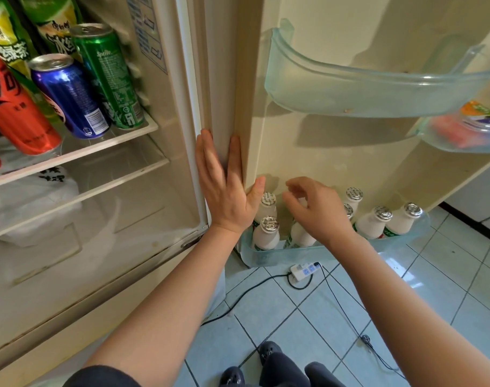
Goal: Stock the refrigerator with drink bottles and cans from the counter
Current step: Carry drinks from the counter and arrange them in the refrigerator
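Head view: small white foil-capped bottles (266, 233) stand in the bottom door bin (336, 251), two rows at the left. R hand (316, 210) hovers just over them, fingers loosely curled w/ nothing seen in them; it hides the cap of the bottle under it, so contact can't be told. L hand (227, 188) lies flat, fingers straight, on the door's hinge-side edge (246, 107). Sprite can (109, 79) & blue can (70, 96) are on the fridge shelf. Risk, imo: a knuckle clips a cap, a bottle tips over the low bin wall onto tile, and the power strip (304, 270) sits right below.
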Action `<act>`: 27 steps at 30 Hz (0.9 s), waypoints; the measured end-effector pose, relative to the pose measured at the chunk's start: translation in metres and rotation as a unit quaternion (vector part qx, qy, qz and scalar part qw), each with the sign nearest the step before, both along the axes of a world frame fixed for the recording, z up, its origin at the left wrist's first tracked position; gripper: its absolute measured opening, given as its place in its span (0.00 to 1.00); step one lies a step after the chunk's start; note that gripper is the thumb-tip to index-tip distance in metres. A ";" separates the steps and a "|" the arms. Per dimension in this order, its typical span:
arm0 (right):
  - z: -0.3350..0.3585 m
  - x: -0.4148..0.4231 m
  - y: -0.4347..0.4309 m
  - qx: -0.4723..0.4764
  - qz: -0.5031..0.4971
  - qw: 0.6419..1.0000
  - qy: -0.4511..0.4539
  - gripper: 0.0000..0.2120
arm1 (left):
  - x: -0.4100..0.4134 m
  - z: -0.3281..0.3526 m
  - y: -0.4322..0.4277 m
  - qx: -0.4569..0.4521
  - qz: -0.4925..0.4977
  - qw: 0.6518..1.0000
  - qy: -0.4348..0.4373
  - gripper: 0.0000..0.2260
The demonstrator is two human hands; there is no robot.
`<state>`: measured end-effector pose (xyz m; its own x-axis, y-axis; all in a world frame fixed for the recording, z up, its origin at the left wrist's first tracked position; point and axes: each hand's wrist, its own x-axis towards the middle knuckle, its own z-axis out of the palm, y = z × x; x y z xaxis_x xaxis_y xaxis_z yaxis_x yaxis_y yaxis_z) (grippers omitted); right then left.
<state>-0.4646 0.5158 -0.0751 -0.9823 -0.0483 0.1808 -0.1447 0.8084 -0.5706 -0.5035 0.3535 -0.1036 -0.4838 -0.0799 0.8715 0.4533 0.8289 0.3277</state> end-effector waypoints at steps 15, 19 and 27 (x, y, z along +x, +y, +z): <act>-0.034 0.033 0.027 0.070 -0.078 0.994 -0.027 0.17 | 0.000 -0.002 0.001 0.013 -0.013 1.000 0.013 0.29; -0.039 0.033 0.023 0.057 -0.091 0.994 -0.033 0.19 | 0.001 -0.002 0.003 0.016 -0.016 1.000 0.011 0.29; -0.038 0.028 0.013 0.050 -0.073 0.995 -0.051 0.23 | 0.000 -0.002 0.001 0.019 -0.016 1.000 0.017 0.29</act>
